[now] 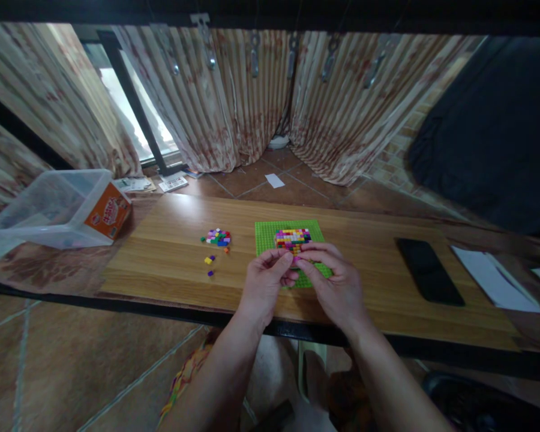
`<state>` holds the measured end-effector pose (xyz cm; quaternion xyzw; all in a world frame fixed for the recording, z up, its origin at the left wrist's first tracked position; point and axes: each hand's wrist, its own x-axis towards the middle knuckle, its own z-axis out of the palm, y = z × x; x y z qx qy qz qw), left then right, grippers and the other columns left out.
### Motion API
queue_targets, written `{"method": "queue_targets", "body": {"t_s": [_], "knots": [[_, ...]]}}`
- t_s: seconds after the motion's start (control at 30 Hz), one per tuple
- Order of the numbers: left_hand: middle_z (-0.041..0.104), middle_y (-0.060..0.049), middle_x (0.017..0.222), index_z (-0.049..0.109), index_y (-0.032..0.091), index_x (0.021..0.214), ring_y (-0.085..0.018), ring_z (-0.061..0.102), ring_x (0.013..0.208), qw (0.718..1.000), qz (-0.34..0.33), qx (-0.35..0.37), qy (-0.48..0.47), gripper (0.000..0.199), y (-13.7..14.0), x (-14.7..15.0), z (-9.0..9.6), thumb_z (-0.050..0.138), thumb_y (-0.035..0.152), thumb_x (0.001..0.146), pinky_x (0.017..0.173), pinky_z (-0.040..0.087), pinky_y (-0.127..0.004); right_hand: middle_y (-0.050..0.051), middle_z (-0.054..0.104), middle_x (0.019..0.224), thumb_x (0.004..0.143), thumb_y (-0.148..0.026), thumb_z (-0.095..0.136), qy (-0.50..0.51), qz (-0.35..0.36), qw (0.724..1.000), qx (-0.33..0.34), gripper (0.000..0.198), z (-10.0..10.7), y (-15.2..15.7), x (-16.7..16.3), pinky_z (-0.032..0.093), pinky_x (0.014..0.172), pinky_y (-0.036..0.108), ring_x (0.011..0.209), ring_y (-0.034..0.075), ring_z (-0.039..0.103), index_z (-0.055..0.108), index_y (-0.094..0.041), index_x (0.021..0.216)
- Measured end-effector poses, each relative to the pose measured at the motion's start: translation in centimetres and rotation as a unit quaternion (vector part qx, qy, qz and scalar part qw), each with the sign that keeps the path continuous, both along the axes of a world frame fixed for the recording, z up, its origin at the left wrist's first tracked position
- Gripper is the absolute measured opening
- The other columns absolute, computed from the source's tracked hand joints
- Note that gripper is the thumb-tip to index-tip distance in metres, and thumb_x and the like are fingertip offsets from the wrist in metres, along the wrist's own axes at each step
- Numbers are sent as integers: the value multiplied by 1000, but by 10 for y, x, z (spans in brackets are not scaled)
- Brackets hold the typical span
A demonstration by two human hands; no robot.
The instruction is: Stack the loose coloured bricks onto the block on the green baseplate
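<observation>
Both hands meet over the near part of a green studded baseplate (264,234). Between the fingertips of my left hand (266,279) and my right hand (335,279) a small pink toy brick (296,260) shows; both hands are closed around it. Just behind the fingers, a block built of multicoloured bricks (293,234) stands on the baseplate, its near side partly hidden by my hands. To the left on the wooden board lies a pile of loose bricks (218,238), with a yellow brick (207,260) and a few others nearer me.
A clear plastic bin (49,207) with an orange label stands at the far left. On the right lie a black phone (428,271) and white paper (490,279). Beyond the wooden board (162,264) hang patterned curtains (234,102).
</observation>
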<state>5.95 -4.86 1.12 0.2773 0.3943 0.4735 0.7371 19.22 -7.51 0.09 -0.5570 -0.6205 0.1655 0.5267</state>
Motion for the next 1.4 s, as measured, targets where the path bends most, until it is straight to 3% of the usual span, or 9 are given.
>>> {"method": "queue_targets", "body": {"t_s": [0.23, 0.57, 0.73, 1.03, 1.4], "knots": [[71, -3, 70, 65, 13, 79, -8, 60, 53, 999, 53, 0, -4, 27, 5, -7, 0, 80, 32, 66, 54, 45, -19, 7, 68, 100, 86, -36, 63, -45, -88, 994, -36, 17, -5, 1, 23, 50, 84, 39, 94, 22, 65, 74, -23, 84], [70, -3, 69, 65, 13, 79, -7, 59, 52, 998, 66, -9, -5, 21, 6, -8, 1, 76, 28, 70, 53, 44, -18, 7, 65, 102, 87, -34, 60, -169, -66, 982, -58, 18, -11, 4, 16, 49, 89, 42, 98, 25, 62, 74, -23, 83], [70, -3, 69, 65, 13, 79, -7, 59, 52, 998, 63, -11, -4, 22, 6, -8, 1, 77, 29, 69, 53, 43, -18, 8, 65, 101, 86, -31, 60, -162, -70, 983, -56, 17, -12, 6, 16, 49, 89, 42, 96, 24, 62, 73, -22, 81], [70, -3, 69, 65, 13, 80, -7, 59, 52, 998, 61, -13, -9, 24, 5, -8, 1, 78, 30, 68, 53, 44, -19, 9, 65, 102, 81, -31, 63, -62, -91, 990, -84, 14, -18, 11, 15, 54, 78, 41, 93, 24, 64, 73, -21, 78], [70, -3, 69, 66, 13, 80, -8, 60, 53, 998, 55, -12, -7, 23, 5, -8, 0, 77, 29, 69, 54, 45, -19, 8, 63, 97, 82, -26, 60, -108, -103, 988, -49, 15, -20, 8, 9, 53, 81, 41, 90, 23, 64, 73, -21, 77]]}}
